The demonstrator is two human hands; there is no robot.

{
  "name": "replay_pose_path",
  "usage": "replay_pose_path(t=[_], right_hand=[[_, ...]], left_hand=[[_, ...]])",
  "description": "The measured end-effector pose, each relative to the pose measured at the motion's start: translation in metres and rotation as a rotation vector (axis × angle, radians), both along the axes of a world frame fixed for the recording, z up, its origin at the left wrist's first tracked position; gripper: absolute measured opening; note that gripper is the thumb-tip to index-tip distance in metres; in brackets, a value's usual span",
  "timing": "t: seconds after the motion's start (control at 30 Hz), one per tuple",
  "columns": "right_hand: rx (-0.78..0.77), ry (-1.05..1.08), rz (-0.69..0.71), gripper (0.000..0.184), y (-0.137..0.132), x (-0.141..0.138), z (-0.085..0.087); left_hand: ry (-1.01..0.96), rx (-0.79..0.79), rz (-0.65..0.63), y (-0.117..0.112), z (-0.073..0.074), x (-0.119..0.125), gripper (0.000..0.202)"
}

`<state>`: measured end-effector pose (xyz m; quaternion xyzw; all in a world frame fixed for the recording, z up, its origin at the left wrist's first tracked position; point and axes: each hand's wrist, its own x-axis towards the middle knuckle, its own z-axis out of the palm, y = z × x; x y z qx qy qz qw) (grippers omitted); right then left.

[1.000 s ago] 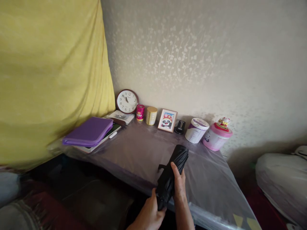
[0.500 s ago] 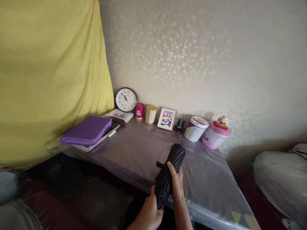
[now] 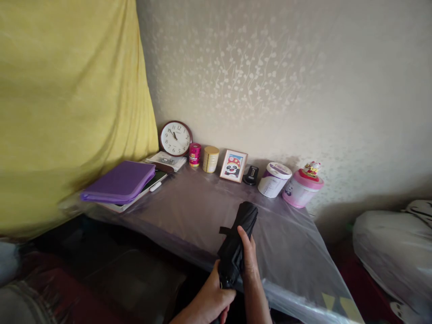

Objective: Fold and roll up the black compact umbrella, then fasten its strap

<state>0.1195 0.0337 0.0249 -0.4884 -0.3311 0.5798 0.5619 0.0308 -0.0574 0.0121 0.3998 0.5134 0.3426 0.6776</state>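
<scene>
Black folding umbrella [image 3: 238,240] clasped: left grip [image 3: 213,292] has shifted round its lower end, right grip [image 3: 249,254] pinching mid-length; hold looks firmer | strap [image 3: 225,231] loose | above near edge of counter [image 3: 189,202] | panda picture frame [image 3: 233,166] beyond

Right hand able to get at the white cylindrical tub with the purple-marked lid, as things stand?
Probably not: the right hand is around the black folded fabric umbrella, so it would likely need to let go first. The tub stands farther back on the plastic-covered table.
</scene>
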Motion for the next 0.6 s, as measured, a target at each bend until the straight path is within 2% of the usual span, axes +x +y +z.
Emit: replay_pose_path(t=[0.07, 0.1, 0.17, 0.27, 0.37, 0.43, 0.5, 0.6], right_hand=[[0.041, -0.045, -0.015, 0.057, 0.002, -0.002, -0.003], [0.049, -0.057, -0.012, 0.058, 0.002, -0.003, -0.004], [0.053, -0.063, -0.016, 0.057, 0.002, -0.006, -0.006], [0.017, -0.013, -0.004, 0.051, 0.001, -0.007, -0.005], [-0.047, 0.058, 0.022, 0.048, 0.0, -0.006, -0.002], [-0.063, 0.05, 0.034, 0.049, 0.001, -0.005, -0.001], [-0.035, -0.033, 0.016, 0.051, 0.004, -0.003, 0.0], [0.041, -0.293, -0.081, 0.057, 0.011, 0.0, -0.002]], left_hand=[[0.272, 0.097, 0.149, 0.003, -0.013, 0.001, 0.054], [0.336, 0.204, 0.181, 0.005, -0.018, 0.0, 0.054], [0.429, 0.267, 0.19, 0.006, -0.021, -0.004, 0.058], [0.354, 0.217, 0.094, 0.007, -0.011, -0.013, 0.063], [0.037, 0.128, -0.082, 0.007, 0.005, -0.019, 0.067], [-0.074, 0.109, -0.127, 0.007, 0.011, -0.019, 0.069], [-0.014, 0.122, -0.117, 0.008, 0.012, -0.018, 0.068], [0.29, 0.189, -0.07, 0.013, 0.007, -0.02, 0.068]])
